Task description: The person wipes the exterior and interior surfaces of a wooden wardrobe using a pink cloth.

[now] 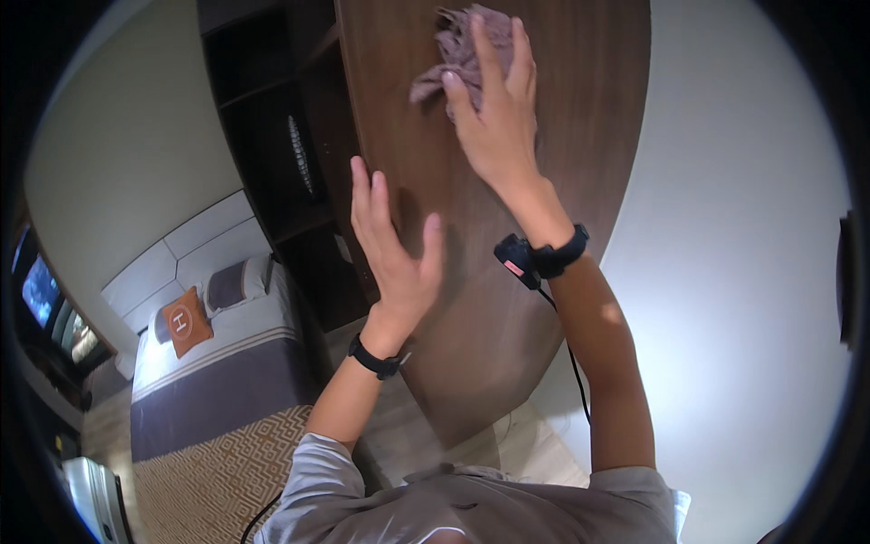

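Under the fingers of my right hand (499,115) is a crumpled mauve cloth (459,51), pressed against the upper part of a brown wood-grain panel (584,102). Part of the cloth sticks out to the left of the thumb. My left hand (397,251) is lower and to the left, fingers apart and holding nothing. It is by the panel's left edge; whether it touches the wood I cannot tell. Both wrists wear black straps, and the right strap carries a small black device (518,262) with a cable hanging down.
Left of the panel is a dark open shelf unit (272,136) with a pale patterned ornament (299,156). A bed (211,381) with an orange cushion (185,322) stands at the left. A silver suitcase (95,500) is at the lower left. A white wall (734,238) borders the panel's right.
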`<state>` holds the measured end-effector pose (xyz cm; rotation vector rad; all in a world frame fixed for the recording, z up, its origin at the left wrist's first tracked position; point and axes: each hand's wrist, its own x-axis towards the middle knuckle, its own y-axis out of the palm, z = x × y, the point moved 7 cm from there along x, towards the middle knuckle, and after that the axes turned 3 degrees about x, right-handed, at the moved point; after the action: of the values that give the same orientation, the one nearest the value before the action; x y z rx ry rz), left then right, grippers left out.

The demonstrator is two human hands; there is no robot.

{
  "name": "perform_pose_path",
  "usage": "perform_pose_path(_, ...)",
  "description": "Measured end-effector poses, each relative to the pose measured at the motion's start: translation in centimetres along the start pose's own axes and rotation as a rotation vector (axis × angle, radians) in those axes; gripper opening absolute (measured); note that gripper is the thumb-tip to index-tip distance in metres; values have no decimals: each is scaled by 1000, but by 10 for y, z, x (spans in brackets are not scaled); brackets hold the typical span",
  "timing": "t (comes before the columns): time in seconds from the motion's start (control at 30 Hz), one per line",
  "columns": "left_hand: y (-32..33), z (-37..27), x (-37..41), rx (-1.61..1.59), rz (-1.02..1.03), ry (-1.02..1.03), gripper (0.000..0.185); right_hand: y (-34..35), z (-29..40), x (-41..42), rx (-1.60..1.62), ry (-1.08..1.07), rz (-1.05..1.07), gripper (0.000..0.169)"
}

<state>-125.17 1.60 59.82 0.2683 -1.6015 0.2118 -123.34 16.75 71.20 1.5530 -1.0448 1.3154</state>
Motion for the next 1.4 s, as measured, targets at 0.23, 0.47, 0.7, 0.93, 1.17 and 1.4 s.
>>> perform_pose_path(0.23, 1, 19, 0, -102, 96, 46, 63, 25, 16, 16, 53, -224, 149, 63)
perform_pose_path(0.47, 16, 13, -11, -48, 240, 73, 65, -18, -119, 50, -513, 175, -88, 60)
perform_pose_path(0.7, 27, -12, -58, -20, 451, -8, 65, 3, -4, 37, -198, -89, -49, 58)
perform_pose_path(0.93, 76, -21, -116, 195, 476, -28, 54, 3, -5, 30, 170, -481, 159, 58)
perform_pose_path(1.17, 77, -20, -127, 548, 361, 76, 49, -51, -224, 29, 587, -85, 108, 57)
perform_pose_path(1.4, 98, -19, -130, 681, 295, 72, 48, -105, -376, -93, -14, 169, -85, 49)
